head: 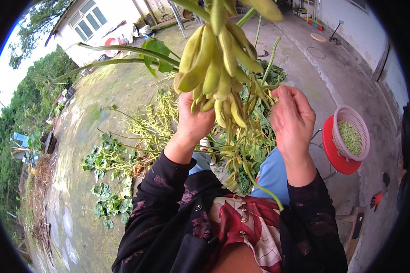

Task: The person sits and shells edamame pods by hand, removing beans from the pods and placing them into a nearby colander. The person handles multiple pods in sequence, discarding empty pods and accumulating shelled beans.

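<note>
A leafy-stalked soybean plant, thick with yellow-green pods [213, 65], hangs upright close before me. My left hand [193, 119] grips it from below, its fingers mostly hidden behind the pods. To the right of the cluster, my right hand [292, 119] pinches the end of a thin green stalk [270, 87] between thumb and fingertips. Another long green stalk [259, 184] dangles below, reaching down over my shirt. Beneath both hands, a heap of stripped stems [153, 126] and leaves lies on the ground around my feet.
At the right, a pink plastic basket [364, 136] of shelled green beans [349, 136] stands on a red stool [341, 166]. A red and black glove [376, 200] lies on the concrete. Wilted leaves [111, 203] spread to the left. Farther off stands a small round stool [318, 37].
</note>
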`<action>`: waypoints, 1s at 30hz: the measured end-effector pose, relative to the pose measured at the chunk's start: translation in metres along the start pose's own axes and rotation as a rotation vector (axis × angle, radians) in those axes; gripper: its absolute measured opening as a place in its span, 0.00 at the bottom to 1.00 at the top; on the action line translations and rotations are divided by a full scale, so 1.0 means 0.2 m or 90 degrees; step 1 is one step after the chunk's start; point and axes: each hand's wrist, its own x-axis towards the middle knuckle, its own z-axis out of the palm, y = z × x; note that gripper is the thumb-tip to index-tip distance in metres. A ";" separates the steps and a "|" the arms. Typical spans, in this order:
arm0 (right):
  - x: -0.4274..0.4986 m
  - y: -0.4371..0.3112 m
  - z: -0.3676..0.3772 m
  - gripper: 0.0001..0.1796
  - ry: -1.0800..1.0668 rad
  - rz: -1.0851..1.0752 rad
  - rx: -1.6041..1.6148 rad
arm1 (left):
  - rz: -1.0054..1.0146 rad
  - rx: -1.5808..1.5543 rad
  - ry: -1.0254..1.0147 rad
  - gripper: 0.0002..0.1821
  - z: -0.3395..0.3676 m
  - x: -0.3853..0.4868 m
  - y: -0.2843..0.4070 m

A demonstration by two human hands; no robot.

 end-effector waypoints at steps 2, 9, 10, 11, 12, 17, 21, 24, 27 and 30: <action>-0.02 -0.02 0.01 0.09 -0.117 -0.067 -0.147 | -0.001 0.013 0.003 0.16 0.02 0.01 0.00; -0.01 -0.02 0.07 0.10 -0.252 0.023 -0.217 | -0.038 -0.027 -0.003 0.17 0.07 0.03 0.01; -0.01 -0.03 0.07 0.10 -0.255 0.084 -0.189 | -0.041 -0.031 -0.006 0.18 0.07 0.02 0.02; -0.01 -0.04 0.07 0.10 -0.266 0.135 -0.118 | -0.047 -0.018 -0.013 0.18 0.06 0.02 0.02; 0.00 -0.06 0.06 0.10 -0.276 0.185 -0.047 | -0.052 -0.005 -0.020 0.18 0.05 0.01 0.03; 0.03 -0.06 0.09 0.13 -0.288 0.230 0.025 | -0.040 0.046 0.028 0.18 0.06 0.01 0.04; 0.08 -0.04 0.12 0.14 -0.262 0.222 -0.019 | -0.068 -0.062 0.123 0.17 0.07 0.00 0.06; 0.09 -0.03 0.12 0.14 -0.264 0.183 -0.063 | -0.153 -0.146 0.098 0.16 0.03 -0.05 0.11; 0.09 -0.03 0.13 0.13 -0.273 0.147 -0.106 | -0.193 -0.331 0.006 0.15 -0.02 -0.06 0.18; 0.09 -0.04 0.12 0.14 -0.302 0.132 -0.157 | -0.249 -0.377 -0.048 0.24 -0.06 -0.05 0.25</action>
